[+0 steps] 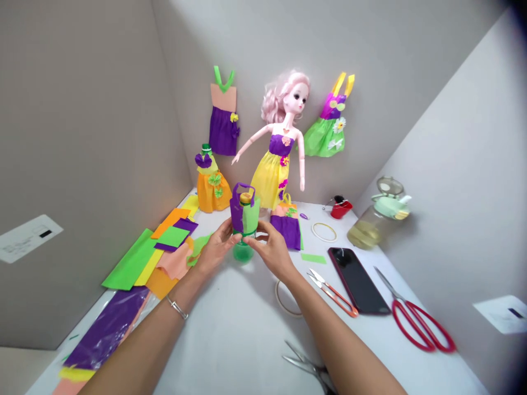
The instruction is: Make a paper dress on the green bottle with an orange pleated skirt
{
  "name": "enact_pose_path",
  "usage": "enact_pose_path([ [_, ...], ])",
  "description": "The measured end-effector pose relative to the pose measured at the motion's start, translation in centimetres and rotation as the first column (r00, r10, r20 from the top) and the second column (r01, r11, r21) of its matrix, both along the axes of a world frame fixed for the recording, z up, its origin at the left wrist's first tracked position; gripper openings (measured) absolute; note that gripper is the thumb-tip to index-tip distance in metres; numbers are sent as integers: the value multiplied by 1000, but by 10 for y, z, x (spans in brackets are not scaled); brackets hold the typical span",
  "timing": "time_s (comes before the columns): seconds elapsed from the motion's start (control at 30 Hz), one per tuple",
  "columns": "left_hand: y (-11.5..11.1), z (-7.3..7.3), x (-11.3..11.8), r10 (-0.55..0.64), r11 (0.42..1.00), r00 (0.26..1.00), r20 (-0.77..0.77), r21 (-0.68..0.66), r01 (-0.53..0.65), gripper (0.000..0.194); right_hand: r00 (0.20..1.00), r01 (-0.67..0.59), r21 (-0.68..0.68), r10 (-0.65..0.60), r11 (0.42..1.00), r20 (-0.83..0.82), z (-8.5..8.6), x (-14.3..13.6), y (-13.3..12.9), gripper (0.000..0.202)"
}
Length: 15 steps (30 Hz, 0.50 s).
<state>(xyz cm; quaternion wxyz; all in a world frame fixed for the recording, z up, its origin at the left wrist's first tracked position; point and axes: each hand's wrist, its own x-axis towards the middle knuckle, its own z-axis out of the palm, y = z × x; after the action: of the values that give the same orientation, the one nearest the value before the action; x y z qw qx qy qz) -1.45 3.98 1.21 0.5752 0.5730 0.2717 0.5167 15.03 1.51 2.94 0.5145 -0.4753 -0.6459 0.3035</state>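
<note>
Purple and light-green cloth (250,217) wraps the upper part of a small bottle (243,254), which is at the middle of the white tabletop (197,340); whether its base rests there or is slightly lifted, I cannot tell. A purple strap (236,188) arches over the yellow cap (245,198), and a dark green band (250,234) circles the bottle at the cloth's lower edge. The left hand (216,245) and right hand (272,248) hold the bottle from both sides, grip narrow, thumbs nearly meeting in front at the band. I judge the step in hand to be seating or straightening that band over the cloth; the move calls for light, even thumb pressure, so that the cloth lies flat and does not slip.

Beyond the right hand lies a small purple-skirted dress (285,233), leaving little room there; the doll (280,144) stands behind, near the back wall (251,33). To the left, coloured sheets (130,260) crowd the table's edge. Bare tabletop opens toward the wearer, between the forearms. A tape ring (279,299) and silver scissors (300,362) lie partly hidden by the right forearm; farther right are orange snips (335,294), a phone (359,281) and red-handled scissors (415,325).
</note>
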Motion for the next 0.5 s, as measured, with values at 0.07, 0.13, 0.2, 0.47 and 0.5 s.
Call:
enact_pose_path([
  [0.07, 2, -3, 0, -16, 1000, 1000, -16, -5, 16, 71, 999, 42, 22, -42, 999, 11, -2, -1, 1, 41],
  [0.13, 2, -5, 0, -22, 1000, 999, -27, -10, 22, 72, 997, 75, 42, -76, 996, 21, -3, -1, 0, 40],
  [0.2, 2, -6, 0, -21, 1000, 999, -33, -13, 21, 71, 995, 95, 59, -97, 994, 26, -4, -2, 0, 40],
  [0.47, 1, -11, 1, -32, 999, 999, -24, -19, 32, 80, 993, 106, 88, -109, 990, 34, -8, -6, -4, 51],
  [0.5, 1, -13, 1, -23, 1000, 1000, -18, -20, 22, 83, 994, 103, 90, -106, 991, 36, -8, -6, -4, 54],
])
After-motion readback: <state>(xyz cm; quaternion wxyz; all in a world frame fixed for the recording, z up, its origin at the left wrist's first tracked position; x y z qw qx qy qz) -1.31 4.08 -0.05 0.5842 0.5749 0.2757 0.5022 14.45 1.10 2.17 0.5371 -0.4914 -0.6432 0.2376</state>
